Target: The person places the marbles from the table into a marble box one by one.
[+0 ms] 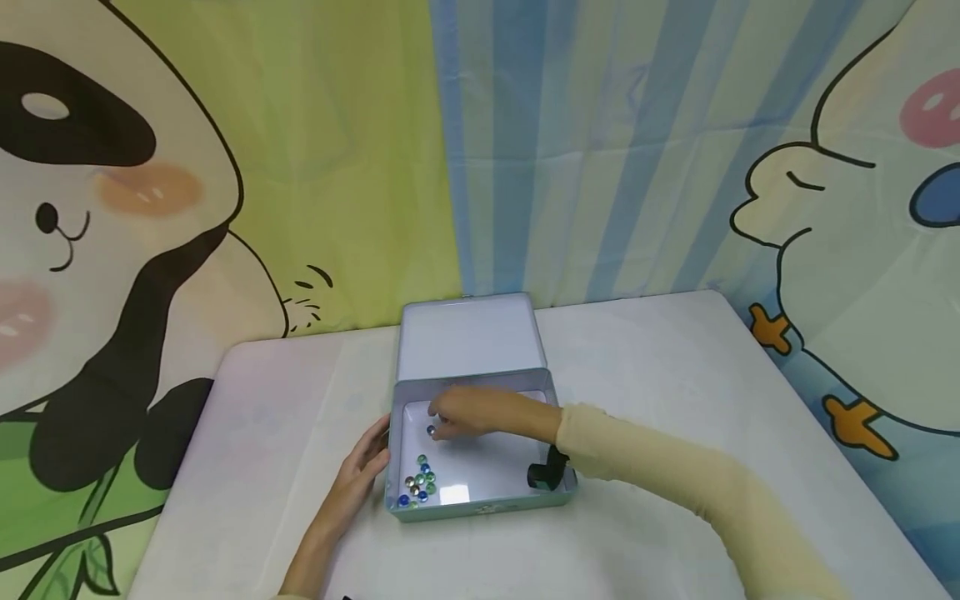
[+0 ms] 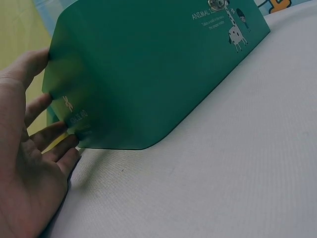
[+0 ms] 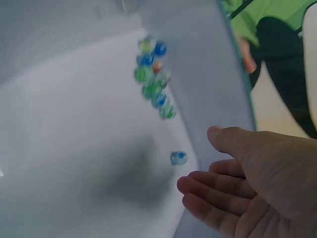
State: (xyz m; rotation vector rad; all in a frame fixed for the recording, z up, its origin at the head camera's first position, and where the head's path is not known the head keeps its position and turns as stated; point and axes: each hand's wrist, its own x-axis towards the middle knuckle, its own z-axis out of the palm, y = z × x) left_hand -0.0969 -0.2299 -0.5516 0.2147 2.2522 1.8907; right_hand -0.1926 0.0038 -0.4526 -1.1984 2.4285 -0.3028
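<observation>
A green metal box (image 1: 510, 503) with a pale inside stands on the table, its lid (image 1: 468, 340) tipped back. Inside, several glass marbles (image 3: 151, 90) lie clustered along the wall on my left. A single clear and blue marble (image 3: 179, 157) lies apart from them, farther back. Just beside it hovers my right hand (image 1: 468, 411), thumb apart from loosely bent fingers, holding nothing. My left hand (image 1: 354, 477) rests against the outside of the box's left wall, fingertips touching the green surface (image 2: 124, 74).
The white tabletop (image 1: 660, 375) spreads around the box. Behind it hang cloths printed with cartoon animals and blue stripes (image 1: 517, 167). A black device (image 1: 546, 472) sits under my right wrist, over the box's right part.
</observation>
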